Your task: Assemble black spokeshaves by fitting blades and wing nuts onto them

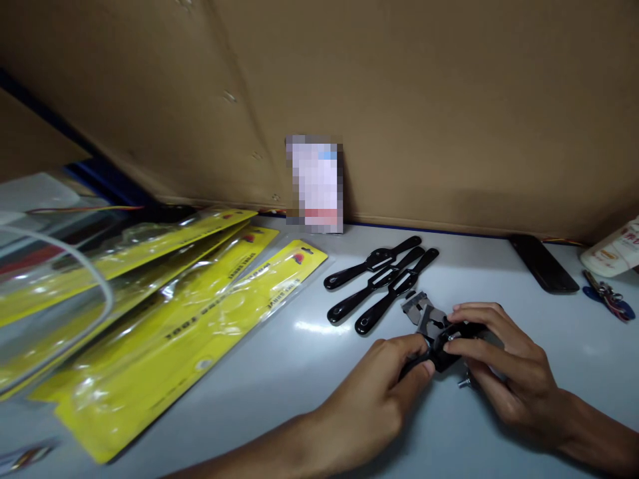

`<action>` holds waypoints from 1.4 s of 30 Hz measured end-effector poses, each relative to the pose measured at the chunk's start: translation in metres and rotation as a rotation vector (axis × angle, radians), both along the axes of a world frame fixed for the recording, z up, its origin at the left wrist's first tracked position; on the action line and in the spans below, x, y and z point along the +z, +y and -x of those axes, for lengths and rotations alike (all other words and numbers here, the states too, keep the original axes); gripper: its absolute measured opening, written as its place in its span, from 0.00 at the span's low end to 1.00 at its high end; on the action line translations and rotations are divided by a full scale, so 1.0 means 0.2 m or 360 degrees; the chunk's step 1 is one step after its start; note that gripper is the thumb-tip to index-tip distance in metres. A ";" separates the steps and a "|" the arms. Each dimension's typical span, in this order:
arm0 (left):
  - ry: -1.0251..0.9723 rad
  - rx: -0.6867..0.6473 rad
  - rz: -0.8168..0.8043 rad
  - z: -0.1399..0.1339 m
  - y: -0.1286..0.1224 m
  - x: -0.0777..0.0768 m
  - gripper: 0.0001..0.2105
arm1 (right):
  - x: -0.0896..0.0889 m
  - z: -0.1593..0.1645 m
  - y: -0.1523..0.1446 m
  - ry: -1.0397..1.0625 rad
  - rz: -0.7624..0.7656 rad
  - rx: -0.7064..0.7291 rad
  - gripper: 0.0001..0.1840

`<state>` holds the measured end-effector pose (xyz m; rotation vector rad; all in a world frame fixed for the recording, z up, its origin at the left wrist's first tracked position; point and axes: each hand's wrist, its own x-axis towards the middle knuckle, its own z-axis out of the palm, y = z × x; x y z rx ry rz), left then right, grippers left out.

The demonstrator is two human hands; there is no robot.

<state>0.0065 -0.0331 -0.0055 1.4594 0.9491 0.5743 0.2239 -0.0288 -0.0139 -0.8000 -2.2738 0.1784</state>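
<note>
Black rigid tool piece point(443, 360): located at four o'clock over the pale-grey worktop point(279, 379), pinched by the person's left hand point(382, 386), gripped by the right hand point(519, 369). Three glossy black slotted handles point(372, 287) lie near, toward eleven o'clock.

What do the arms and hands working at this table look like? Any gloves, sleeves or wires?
The left grip and right grip are ordinary human hands, without gloves. No sleeve covers the visible left forearm or right forearm. I see no watch, cables or printed markings on them.
</note>
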 end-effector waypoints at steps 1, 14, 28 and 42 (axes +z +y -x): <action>-0.0009 -0.0002 0.0017 0.00 0.00 0.00 0.13 | 0.00 0.00 0.00 0.0012 -0.0005 -0.0009 0.18; -0.0057 0.0038 0.0344 0.01 0.02 -0.02 0.12 | -0.06 0.01 0.01 -0.0111 0.0070 -0.0301 0.13; -0.0086 0.0018 0.0366 0.01 0.02 -0.02 0.11 | -0.05 0.01 0.01 -0.0065 0.0089 -0.0293 0.13; -0.0094 0.0024 0.0356 0.01 0.02 -0.02 0.12 | -0.04 0.02 0.00 -0.0162 0.0104 -0.0202 0.12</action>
